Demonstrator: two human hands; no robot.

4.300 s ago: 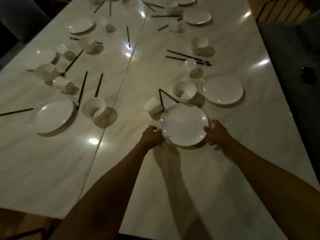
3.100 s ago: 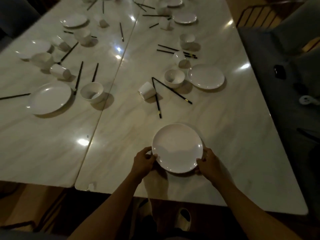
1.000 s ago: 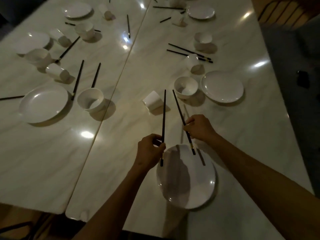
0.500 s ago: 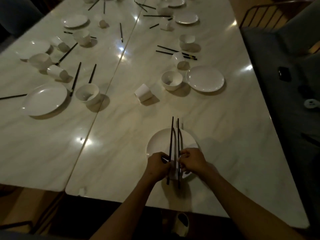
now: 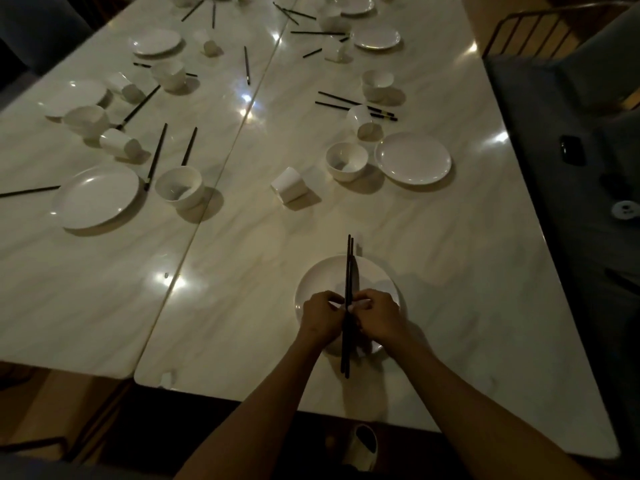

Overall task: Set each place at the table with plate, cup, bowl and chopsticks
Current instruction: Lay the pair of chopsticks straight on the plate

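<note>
Chopstick pair held over near plate, long axis running straight away from the person.

Left hand point(image 5: 322, 315) and right hand point(image 5: 379, 315) met at mid-length of the chopsticks point(image 5: 347, 306), fingers curled and pinching the pair from either side, neither hand nearer. Sticks lay side by side across the plate point(image 5: 377, 275) near the bench point(image 5: 450, 271) edge. Cup point(image 5: 290, 186) lay tipped and bowl point(image 5: 347, 161) stood farther off, both well apart from the plate.

Both bare forearms are reaching forward from the bottom edge, converging toward each other; the left hand point(image 5: 320, 315) and right hand point(image 5: 379, 315) are meeting knuckle to knuckle. Fingers of each are curling inward and pinching the chopsticks point(image 5: 348, 271) between them; wrists are angling slightly inward.
</note>
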